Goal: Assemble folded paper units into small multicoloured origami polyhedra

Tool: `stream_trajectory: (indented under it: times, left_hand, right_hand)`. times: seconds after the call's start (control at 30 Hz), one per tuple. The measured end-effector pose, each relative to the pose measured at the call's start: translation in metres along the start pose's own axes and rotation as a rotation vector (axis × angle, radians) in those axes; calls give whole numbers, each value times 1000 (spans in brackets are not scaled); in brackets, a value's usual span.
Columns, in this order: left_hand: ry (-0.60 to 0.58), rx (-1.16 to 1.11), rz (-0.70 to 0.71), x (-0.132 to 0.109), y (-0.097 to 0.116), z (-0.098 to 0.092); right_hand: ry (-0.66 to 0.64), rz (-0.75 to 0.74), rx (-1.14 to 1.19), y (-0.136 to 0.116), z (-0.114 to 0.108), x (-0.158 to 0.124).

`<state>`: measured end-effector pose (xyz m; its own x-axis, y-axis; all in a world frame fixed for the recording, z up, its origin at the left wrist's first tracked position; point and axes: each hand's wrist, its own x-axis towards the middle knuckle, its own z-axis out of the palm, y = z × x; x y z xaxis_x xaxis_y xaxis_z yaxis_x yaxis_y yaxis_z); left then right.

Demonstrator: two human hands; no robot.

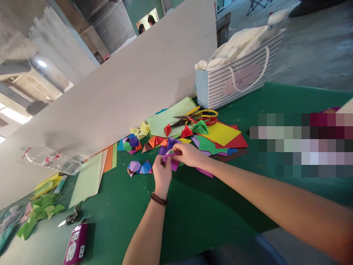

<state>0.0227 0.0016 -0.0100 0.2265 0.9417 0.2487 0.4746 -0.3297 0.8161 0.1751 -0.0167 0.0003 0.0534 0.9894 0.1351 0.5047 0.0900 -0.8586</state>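
My left hand (162,172), with a dark bead bracelet (159,199) on its wrist, and my right hand (187,154) pinch a folded piece of purple origami paper (173,162) between them. Just left of my left hand lie small folded blue and lilac paper units (139,168). A partly built multicoloured paper ball (131,144) sits further up. Beyond my right hand, a loose pile of coloured paper sheets (220,138) covers part of the green table (209,206). A pair of scissors with yellow handles (194,118) rests on the pile's far side.
A white partition board (110,92) runs along the table's far side, with a plastic bottle (52,160) lying against it. A striped paper gift bag (234,79) stands at the back. Green paper scraps (41,211) and a purple-and-white packet (75,243) lie at the near left.
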Motion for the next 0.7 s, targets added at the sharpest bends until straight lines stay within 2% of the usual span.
stream_trajectory:
  times: [0.1,0.37,0.47,0.6,0.7]
  left_hand:
    - [33,-1,0,1,-2,3]
    - [48,-43,-29,0,-6,7]
    - [-8,-96,-57,2,-6,5]
    - [-144,-132,-42,6,-6,-4]
    - [-167,-89,-28,8,-7,-9]
  right_hand:
    - [4,26,43,2,0,1]
    - [5,15,-42,3,0,0]
    - [-17,-20,-43,4,-2,1]
    - [-69,-48,-27,4,-4,0]
    - [-86,-46,-27,2,-5,-1]
